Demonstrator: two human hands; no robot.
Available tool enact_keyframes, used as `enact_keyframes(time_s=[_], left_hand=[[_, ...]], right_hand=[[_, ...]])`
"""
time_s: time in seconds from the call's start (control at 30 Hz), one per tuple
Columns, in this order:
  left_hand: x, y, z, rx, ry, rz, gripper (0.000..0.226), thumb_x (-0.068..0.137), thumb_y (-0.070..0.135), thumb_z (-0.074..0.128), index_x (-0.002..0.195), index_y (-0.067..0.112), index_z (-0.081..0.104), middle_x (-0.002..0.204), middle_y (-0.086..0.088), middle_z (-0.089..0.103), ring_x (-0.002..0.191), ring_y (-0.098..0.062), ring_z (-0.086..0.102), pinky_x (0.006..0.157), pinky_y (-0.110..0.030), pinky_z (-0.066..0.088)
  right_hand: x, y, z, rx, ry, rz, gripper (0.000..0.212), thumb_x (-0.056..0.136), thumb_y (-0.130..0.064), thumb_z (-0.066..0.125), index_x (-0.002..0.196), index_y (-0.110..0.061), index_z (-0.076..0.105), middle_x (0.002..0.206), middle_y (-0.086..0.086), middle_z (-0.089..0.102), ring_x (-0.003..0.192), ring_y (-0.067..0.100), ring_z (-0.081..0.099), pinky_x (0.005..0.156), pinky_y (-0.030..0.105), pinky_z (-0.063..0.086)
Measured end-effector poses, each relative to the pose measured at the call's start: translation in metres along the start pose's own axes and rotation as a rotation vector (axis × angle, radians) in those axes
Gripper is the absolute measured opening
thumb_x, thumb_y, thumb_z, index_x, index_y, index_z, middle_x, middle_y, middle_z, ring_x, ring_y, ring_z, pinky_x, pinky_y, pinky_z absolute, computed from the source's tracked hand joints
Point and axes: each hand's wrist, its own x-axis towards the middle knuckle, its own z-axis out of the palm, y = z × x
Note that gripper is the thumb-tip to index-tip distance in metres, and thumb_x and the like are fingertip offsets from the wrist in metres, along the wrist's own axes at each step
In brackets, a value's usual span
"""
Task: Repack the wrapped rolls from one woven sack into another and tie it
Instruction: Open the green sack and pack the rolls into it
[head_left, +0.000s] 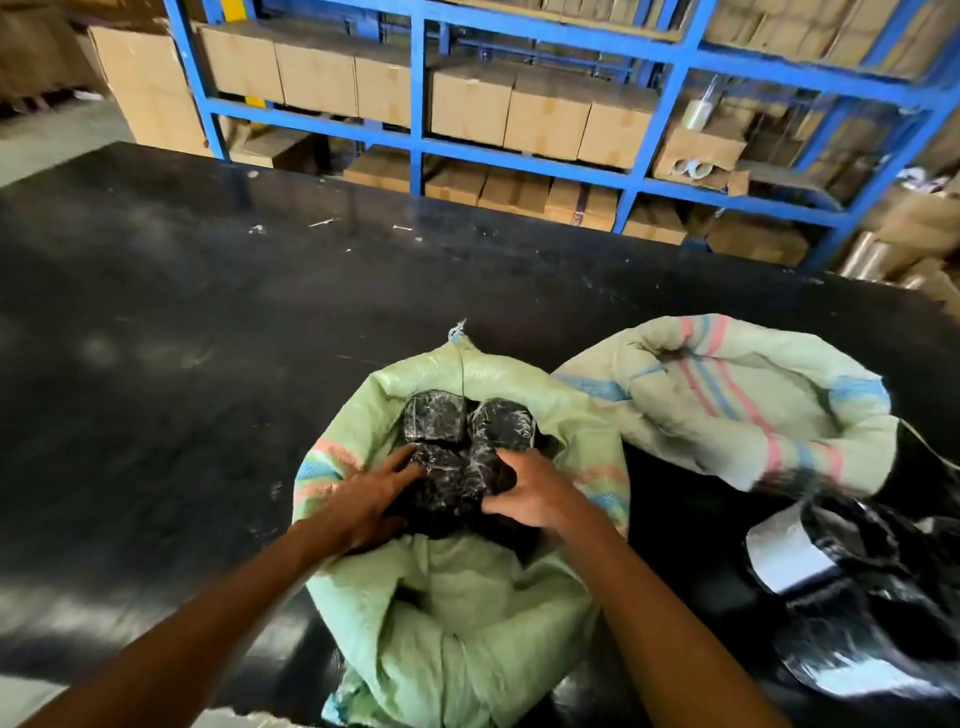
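A pale green woven sack (462, 613) lies open on the black table, its mouth facing me. Inside it sit several black rolls wrapped in clear film (441, 421). Both my hands are in the sack's mouth around the nearest wrapped roll (452, 488). My left hand (371, 501) grips its left side with spread fingers. My right hand (524, 491) grips its right side, fingers curled over the top. A second woven sack (737, 405) with pink and blue stripes lies open to the right, its inside hidden.
Black plastic-wrapped goods with a white label (857, 587) lie at the right front. The black table (208, 364) stretches left and back, with small scraps on it. Behind it stands a blue steel rack (415, 93) full of cardboard boxes (545, 109).
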Motion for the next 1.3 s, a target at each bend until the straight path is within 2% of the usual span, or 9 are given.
enact_keyframes(time_s=[0.1,0.23,0.4,0.63,0.73,0.87,0.97,1.07,1.3], left_hand=[[0.0,-0.01,-0.005,-0.019,0.011,-0.017,0.078,0.081,0.023,0.07,0.146,0.022,0.027,0.159,-0.005,0.007,0.127,-0.027,0.048,0.095,-0.039,0.048],[0.002,-0.007,-0.004,0.091,-0.054,-0.009,0.09,0.084,0.037,0.066,0.15,0.036,0.005,0.159,-0.013,-0.002,0.122,-0.031,0.052,0.099,-0.04,0.046],[0.006,-0.007,-0.004,0.114,-0.084,-0.01,0.096,0.065,0.091,0.026,0.148,0.045,0.01,0.159,-0.009,-0.003,0.129,-0.036,0.044,0.106,-0.044,0.038],[0.013,0.006,-0.008,0.178,-0.102,-0.048,0.08,0.084,0.062,0.051,0.149,0.038,0.012,0.157,-0.016,0.007,0.126,-0.034,0.047,0.101,-0.045,0.045],[0.009,0.009,-0.006,0.314,-0.086,-0.034,0.086,0.082,0.068,0.048,0.15,0.032,0.009,0.157,-0.016,0.008,0.14,-0.037,0.023,0.115,-0.051,0.022],[0.026,0.023,-0.009,0.289,-0.02,0.168,0.088,0.075,0.08,0.022,0.15,0.037,0.006,0.16,-0.009,0.0,0.147,-0.029,-0.002,0.117,-0.049,0.004],[0.042,0.029,0.004,0.245,-0.078,0.198,0.091,0.065,0.084,0.006,0.146,0.043,-0.004,0.16,-0.009,-0.003,0.147,-0.029,-0.004,0.117,-0.048,0.002],[0.051,0.033,0.027,0.33,-0.018,0.129,0.077,0.081,0.074,0.017,0.146,0.042,-0.007,0.16,-0.01,0.003,0.147,-0.03,0.001,0.117,-0.047,0.004],[0.06,0.053,0.022,0.315,0.013,-0.01,0.071,0.091,0.061,0.036,0.15,0.034,0.008,0.158,-0.008,0.015,0.146,-0.029,0.011,0.116,-0.048,0.013]], right_hand=[[0.001,0.0,-0.004,-0.083,0.003,0.027,0.092,0.072,-0.046,0.074,0.149,-0.027,0.027,0.154,0.009,0.023,0.138,0.028,0.031,0.109,0.037,0.035],[0.003,-0.017,0.014,-0.438,0.068,-0.036,0.086,0.075,-0.049,0.072,0.146,-0.023,0.03,0.148,0.015,0.026,0.135,0.037,0.028,0.105,0.049,0.037],[0.008,-0.021,0.023,-0.464,0.124,-0.095,0.081,0.079,-0.04,0.072,0.144,-0.016,0.03,0.142,0.016,0.032,0.13,0.036,0.033,0.101,0.046,0.04],[0.008,-0.012,0.022,-0.543,0.087,-0.111,0.088,0.083,-0.052,0.064,0.151,-0.023,0.017,0.15,0.013,0.025,0.135,0.035,0.029,0.108,0.045,0.034],[-0.002,-0.009,0.028,-0.513,0.159,-0.141,0.087,0.081,-0.051,0.065,0.149,-0.018,0.021,0.148,0.014,0.026,0.137,0.033,0.025,0.11,0.043,0.03],[-0.018,-0.007,0.03,-0.421,0.432,-0.26,0.048,0.081,-0.041,0.067,0.114,-0.01,0.05,0.118,0.012,0.051,0.11,0.029,0.05,0.086,0.037,0.041],[-0.029,0.009,0.024,-0.408,0.185,-0.16,0.045,0.081,-0.048,0.065,0.109,-0.013,0.057,0.109,0.009,0.062,0.102,0.028,0.06,0.076,0.033,0.044],[-0.04,0.028,0.028,-0.517,-0.027,-0.126,0.054,0.075,-0.047,0.071,0.116,-0.014,0.057,0.117,0.012,0.061,0.106,0.03,0.059,0.084,0.035,0.046],[-0.054,0.051,0.033,-0.538,-0.096,-0.17,0.035,0.078,-0.026,0.071,0.107,-0.008,0.061,0.114,0.014,0.06,0.104,0.032,0.059,0.082,0.033,0.046]])
